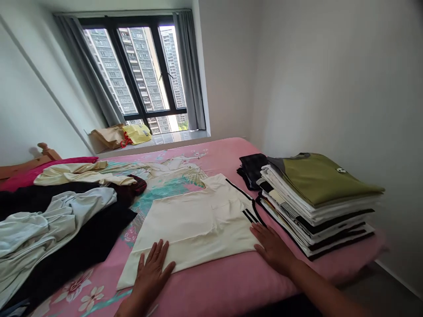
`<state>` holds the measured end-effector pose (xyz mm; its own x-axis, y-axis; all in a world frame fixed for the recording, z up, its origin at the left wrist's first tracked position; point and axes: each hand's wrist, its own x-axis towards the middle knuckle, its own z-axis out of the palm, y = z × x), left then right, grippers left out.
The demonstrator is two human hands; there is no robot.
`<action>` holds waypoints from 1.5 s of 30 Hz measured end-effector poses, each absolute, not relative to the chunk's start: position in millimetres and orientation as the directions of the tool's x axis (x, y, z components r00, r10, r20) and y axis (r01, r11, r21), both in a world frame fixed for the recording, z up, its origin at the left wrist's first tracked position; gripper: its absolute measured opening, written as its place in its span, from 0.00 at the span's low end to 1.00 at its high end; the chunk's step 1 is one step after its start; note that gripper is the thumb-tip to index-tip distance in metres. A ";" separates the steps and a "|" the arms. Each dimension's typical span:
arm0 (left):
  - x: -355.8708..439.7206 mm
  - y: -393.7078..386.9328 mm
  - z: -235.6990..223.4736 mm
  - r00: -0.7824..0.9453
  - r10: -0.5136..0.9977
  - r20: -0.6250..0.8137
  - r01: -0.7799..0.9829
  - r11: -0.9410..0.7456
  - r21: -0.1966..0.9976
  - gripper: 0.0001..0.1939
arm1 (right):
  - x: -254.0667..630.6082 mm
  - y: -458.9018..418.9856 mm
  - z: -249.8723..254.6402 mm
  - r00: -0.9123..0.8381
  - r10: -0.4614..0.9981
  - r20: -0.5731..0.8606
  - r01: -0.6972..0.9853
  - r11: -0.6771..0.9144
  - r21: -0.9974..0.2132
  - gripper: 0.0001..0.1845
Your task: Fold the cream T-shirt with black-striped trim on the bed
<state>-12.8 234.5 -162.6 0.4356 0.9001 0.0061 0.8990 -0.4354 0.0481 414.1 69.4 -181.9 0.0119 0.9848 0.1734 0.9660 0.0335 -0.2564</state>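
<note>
A cream shirt with black trim (194,220) lies spread on the bed, its near side folded over lengthwise. My left hand (152,268) rests on its near left part, palm down with the fingers spread. On the right, my right hand (272,248) lies flat at the shirt's near right edge, fingertips close to the black stripes on the sleeve. Neither hand grasps the cloth. Close beyond my right hand stands a tall stack of folded clothes (317,220), topped by an olive green shirt (327,178).
The bed has a pink flowered sheet (211,288). Loose clothes (62,220) are heaped on the left. Dark folded clothes (253,167) sit behind the stack. Paper bags (109,135) stand on the sill below the window (142,70). A white wall (313,79) rises on the right.
</note>
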 end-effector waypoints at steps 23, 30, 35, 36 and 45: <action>181.5 223.3 -122.1 0.693 0.675 0.253 0.616 -0.737 0.280 0.16 | 416.0 70.3 -184.0 0.046 0.968 0.245 0.944 0.037 -0.327 0.30; 187.4 236.2 -133.0 0.608 0.770 0.192 0.735 -0.638 0.232 0.20 | 417.5 71.1 -180.5 0.052 0.972 0.227 0.932 0.035 -0.360 0.30; 196.3 256.1 -123.6 0.468 0.882 0.061 0.845 -0.466 0.261 0.20 | 417.5 71.3 -177.8 0.053 0.974 0.220 0.928 0.033 -0.371 0.30; 197.5 259.6 -122.8 0.430 0.901 0.050 0.865 -0.427 0.264 0.21 | 417.5 71.3 -177.5 0.052 0.973 0.223 0.928 0.036 -0.372 0.30; 187.1 258.9 -140.1 0.525 0.800 0.291 0.760 -0.595 0.264 0.11 | 417.8 70.6 -179.9 0.056 0.968 0.244 0.931 0.038 -0.363 0.29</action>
